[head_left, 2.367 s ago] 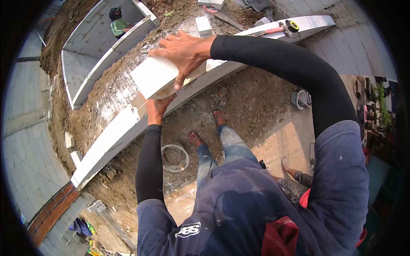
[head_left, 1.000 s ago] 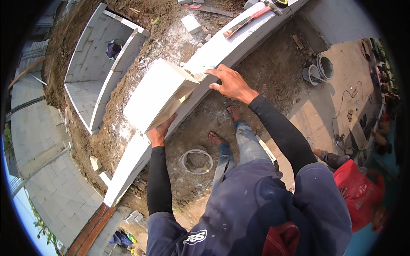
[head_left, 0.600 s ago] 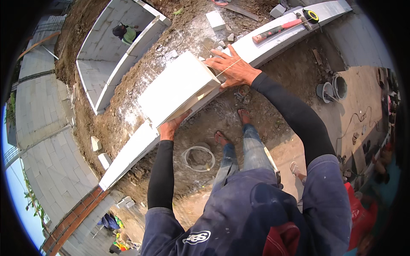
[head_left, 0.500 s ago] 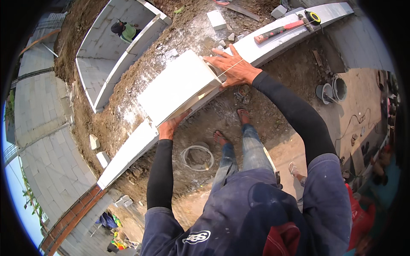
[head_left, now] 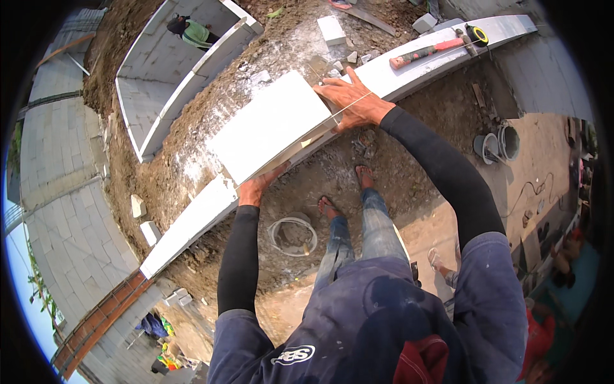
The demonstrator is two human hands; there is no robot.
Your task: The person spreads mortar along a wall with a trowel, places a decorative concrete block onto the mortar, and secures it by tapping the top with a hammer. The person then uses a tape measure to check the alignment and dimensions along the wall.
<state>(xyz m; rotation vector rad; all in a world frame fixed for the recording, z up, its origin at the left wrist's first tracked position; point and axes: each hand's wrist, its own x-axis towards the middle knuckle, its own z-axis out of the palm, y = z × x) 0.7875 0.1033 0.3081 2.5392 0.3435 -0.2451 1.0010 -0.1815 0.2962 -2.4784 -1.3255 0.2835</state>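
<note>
A white lightweight concrete block (head_left: 272, 125) rests on a long, low wall (head_left: 188, 233) of white blocks, held between my two hands. My left hand (head_left: 261, 184) grips its near left end, the fingers reaching along the near side, partly hidden under the edge. My right hand (head_left: 355, 104) presses on its right end, fingers spread and thumb down at the near side. A thin string (head_left: 354, 102) passes close over my right hand and along the block's near edge. Farther right on the wall lie a hammer with a red handle (head_left: 427, 52) and a yellow-black tape measure (head_left: 477, 36).
A bucket (head_left: 292, 234) is sunk in the dirt by my feet; two more buckets (head_left: 497, 143) stand at the right. Beyond the wall are loose blocks (head_left: 331, 31) and rubble. A person (head_left: 195, 32) is inside a block-walled pit (head_left: 150, 77). Another person's foot (head_left: 435, 258) shows behind me.
The view has shifted slightly. The block's right end has moved a little away from me, with my right hand still against it. My left hand keeps its place.
</note>
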